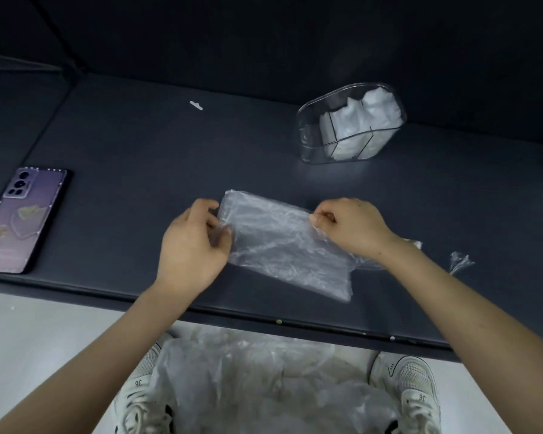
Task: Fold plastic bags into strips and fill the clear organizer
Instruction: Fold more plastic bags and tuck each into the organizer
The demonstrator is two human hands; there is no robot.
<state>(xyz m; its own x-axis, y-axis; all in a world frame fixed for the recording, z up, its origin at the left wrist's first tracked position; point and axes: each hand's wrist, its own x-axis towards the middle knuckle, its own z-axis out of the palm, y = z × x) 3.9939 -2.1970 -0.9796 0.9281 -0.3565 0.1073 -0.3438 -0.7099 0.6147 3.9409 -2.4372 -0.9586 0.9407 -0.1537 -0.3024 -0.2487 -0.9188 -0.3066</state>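
Clear plastic bag flat on the dark worktop near its front edge, my left grip pinching its left end, my right grip pinching its right edge, clear organizer behind, holding white folded bags, phone far left

1. Phone: near corner cut off at the left edge.
2. Plastic bag: right end runs under the right hand and wrist; I cannot see how it finishes.
3. Left hand: fingers partly behind the film.
4. Organizer: folded bags inside, number unclear to me.
5. White scrap on the worktop: too small to name.
6. Bag pile and shoes: cut off at the bottom edge.
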